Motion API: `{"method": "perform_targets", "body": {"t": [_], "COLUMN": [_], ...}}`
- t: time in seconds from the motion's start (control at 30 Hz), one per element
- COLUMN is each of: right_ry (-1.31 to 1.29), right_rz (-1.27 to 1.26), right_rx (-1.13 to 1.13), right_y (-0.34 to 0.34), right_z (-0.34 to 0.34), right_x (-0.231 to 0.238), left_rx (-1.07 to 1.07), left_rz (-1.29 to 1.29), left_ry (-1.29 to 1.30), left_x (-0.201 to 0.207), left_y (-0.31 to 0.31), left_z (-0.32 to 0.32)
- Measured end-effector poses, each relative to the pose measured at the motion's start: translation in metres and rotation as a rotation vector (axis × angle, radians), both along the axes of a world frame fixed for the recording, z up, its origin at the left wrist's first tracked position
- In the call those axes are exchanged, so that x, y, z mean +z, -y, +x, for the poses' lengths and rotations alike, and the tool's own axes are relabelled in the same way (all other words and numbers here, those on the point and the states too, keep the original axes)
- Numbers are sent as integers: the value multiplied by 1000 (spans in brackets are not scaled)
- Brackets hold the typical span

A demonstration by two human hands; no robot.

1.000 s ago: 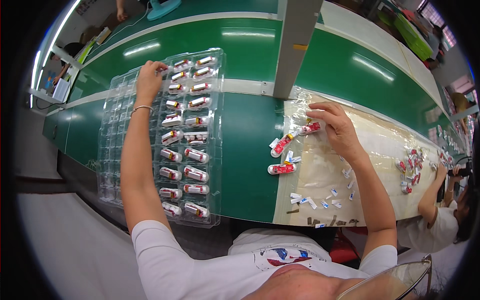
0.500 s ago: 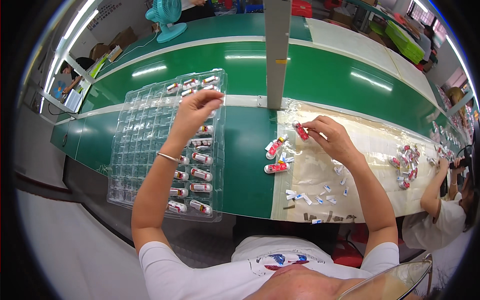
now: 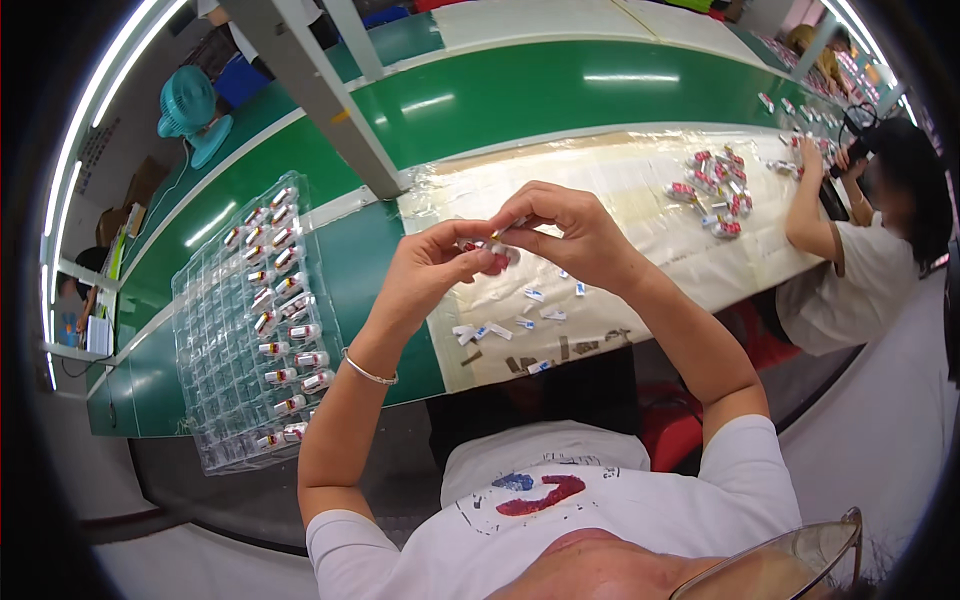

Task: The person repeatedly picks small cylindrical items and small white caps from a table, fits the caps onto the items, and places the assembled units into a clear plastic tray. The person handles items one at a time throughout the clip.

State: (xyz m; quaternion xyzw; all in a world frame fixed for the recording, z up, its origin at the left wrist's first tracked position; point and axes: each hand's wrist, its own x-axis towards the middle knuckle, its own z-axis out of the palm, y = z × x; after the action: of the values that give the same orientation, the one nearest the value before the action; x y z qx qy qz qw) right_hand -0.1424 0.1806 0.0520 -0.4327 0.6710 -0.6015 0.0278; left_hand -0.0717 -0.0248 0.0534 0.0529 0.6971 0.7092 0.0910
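A small red-and-white piece with rounded ends [image 3: 497, 262] is partly hidden between the fingers of my left hand [image 3: 425, 275], which is closed on it. My right hand [image 3: 570, 235] meets it there, thumb and forefinger pinched at the piece's upper side. Something tiny, white and yellowish shows at that pinch, too small to name. Both hands are above the paper-covered part of the bench [image 3: 590, 170]. Below them lie several small white-and-blue slips [image 3: 525, 322]. Left of my left hand, a clear compartment tray [image 3: 215, 340] holds similar pieces [image 3: 283, 376] in its right-hand columns.
A heap of similar red-and-white pieces [image 3: 715, 185] lies farther right on the paper. Beyond it a co-worker [image 3: 850, 240] handles more pieces. A grey metal post [image 3: 320, 100] rises at the bench's middle, and a teal fan [image 3: 190, 110] stands at the far left.
My left hand has moved right, from over the tray to the right hand. Both hands now meet around one red-and-white piece. The view has turned to the right.
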Motion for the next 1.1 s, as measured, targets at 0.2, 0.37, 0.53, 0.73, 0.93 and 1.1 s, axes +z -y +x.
{"method": "perform_targets", "body": {"t": [0.2,0.37,0.53,0.73,0.93,1.1], "right_ry": [250,430,449,-519,-846,-801], "right_rz": [-68,-99,-61,111,261,268], "right_rx": [-44,12,-5,-237,-254,-236], "right_y": [-23,-27,-28,-31,-26,-20], "right_z": [10,14,14,13,12,15], "right_x": [-18,-20,-25,-24,-21,-19], "left_rx": [81,86,116,178,201,243], "left_rz": [153,100,59,-38,207,253], "left_ry": [28,80,61,171,191,176], "left_x": [-22,-29,-29,-34,-47,-53], "left_y": [-25,-32,-42,-33,-30,-26], "left_z": [0,4,10,8,5,5]}}
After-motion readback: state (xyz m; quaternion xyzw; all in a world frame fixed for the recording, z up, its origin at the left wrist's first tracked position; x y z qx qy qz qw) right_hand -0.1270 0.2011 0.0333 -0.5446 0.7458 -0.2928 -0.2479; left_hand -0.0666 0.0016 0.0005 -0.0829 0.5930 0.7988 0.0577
